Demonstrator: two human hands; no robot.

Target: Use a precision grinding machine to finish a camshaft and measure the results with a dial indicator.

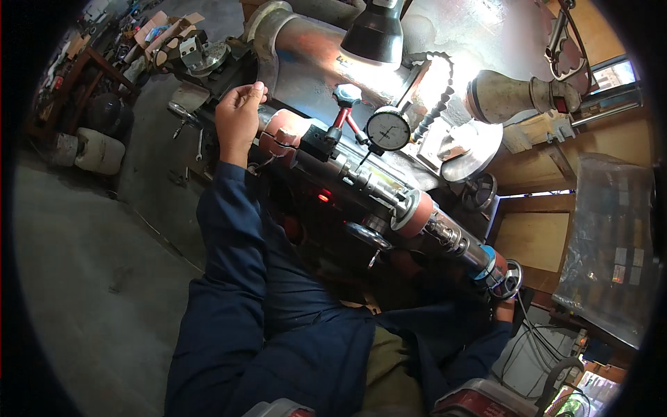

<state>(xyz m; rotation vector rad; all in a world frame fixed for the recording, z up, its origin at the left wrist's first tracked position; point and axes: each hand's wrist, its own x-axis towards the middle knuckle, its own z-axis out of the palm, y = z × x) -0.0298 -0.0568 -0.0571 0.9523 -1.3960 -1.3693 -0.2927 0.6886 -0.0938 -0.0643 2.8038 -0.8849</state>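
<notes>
A machine with a long steel shaft [379, 189] runs from upper left to lower right across the middle. At its left end my left hand [237, 119] is closed, thumb against curled fingers, beside a red clamp collar [283, 137]; whatever it grips is hidden. A round dial indicator [388, 131] on a red jointed arm [338, 125] stands over the shaft, its thin stem pointing down to a small stepped spindle [353, 174]. A second red collar [413, 214] sits farther right. My right hand [505, 310] is at the small chrome handwheel [513, 279], its fingers hidden.
A black lamp [375, 35] hangs above, and a beige-shaded lamp [511, 97] lights the back right. Another handwheel [479, 192] lies behind the shaft, and a chrome handwheel [368, 235] in front. Wrenches [199, 144] and a white jug [101, 151] are at left.
</notes>
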